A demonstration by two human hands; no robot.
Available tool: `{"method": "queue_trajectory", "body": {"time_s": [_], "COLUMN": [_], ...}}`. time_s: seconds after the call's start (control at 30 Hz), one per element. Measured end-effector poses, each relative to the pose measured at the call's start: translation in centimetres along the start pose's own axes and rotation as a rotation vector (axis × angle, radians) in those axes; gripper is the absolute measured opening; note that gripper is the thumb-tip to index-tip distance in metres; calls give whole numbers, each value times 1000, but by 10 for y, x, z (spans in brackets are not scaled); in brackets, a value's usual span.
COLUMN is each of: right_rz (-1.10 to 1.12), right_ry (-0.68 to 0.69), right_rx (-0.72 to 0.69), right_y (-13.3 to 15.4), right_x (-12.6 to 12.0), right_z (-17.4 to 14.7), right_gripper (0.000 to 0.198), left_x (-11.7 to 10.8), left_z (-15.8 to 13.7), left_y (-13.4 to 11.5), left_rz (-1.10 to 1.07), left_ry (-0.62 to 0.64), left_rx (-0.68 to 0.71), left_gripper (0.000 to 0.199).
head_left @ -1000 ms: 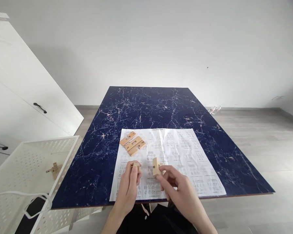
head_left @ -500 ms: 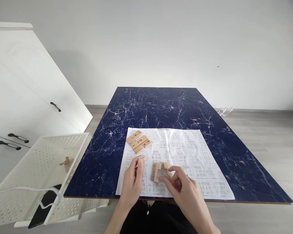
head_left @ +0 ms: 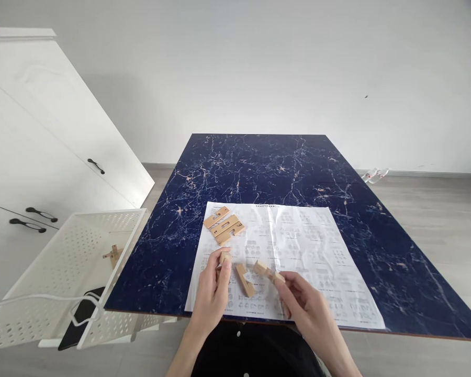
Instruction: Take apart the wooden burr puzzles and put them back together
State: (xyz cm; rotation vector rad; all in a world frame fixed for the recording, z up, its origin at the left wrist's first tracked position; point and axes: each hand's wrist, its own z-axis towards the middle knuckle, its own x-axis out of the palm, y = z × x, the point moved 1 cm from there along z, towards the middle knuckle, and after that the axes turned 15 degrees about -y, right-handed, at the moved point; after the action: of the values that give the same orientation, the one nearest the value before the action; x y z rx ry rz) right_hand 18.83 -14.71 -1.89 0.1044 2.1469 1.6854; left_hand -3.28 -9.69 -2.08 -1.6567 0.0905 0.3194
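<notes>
My left hand is closed round a wooden puzzle piece, whose pale end shows above the thumb. Between thumb and fingers, my right hand grips the near end of a notched wooden puzzle piece, tilted over the paper. Between the hands, another notched wooden piece lies slanted on the printed sheet. Farther up the sheet, at its left, flat wooden pieces with slots and black numbers lie side by side.
The sheet lies on a dark blue marbled table. At left, a white perforated basket holds a small wooden assembly, a black flat object and a white cable. A white cabinet stands behind it.
My right hand has lifted and turned its notched piece, shifting slightly right. The other loose piece has moved left and now slants the other way. My left hand keeps its hold.
</notes>
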Motion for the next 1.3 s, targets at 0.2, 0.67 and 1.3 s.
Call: {"method": "queue_trajectory", "body": {"time_s": [0.2, 0.67, 1.3], "right_rz": [325, 372, 497], "right_ry": [137, 67, 71], "right_rx": [203, 150, 10], "right_y": [9, 12, -18], "right_x": [-9, -1, -11], "right_z": [5, 2, 6], "right_gripper": [56, 49, 35], "left_x": [-1, 2, 40], "left_z": [-1, 0, -20], "left_y": [-1, -21, -34], "left_rz": [-24, -25, 43], "left_ry": [-27, 128, 284], "left_rx": [-57, -14, 104], "left_gripper": [59, 66, 61]}}
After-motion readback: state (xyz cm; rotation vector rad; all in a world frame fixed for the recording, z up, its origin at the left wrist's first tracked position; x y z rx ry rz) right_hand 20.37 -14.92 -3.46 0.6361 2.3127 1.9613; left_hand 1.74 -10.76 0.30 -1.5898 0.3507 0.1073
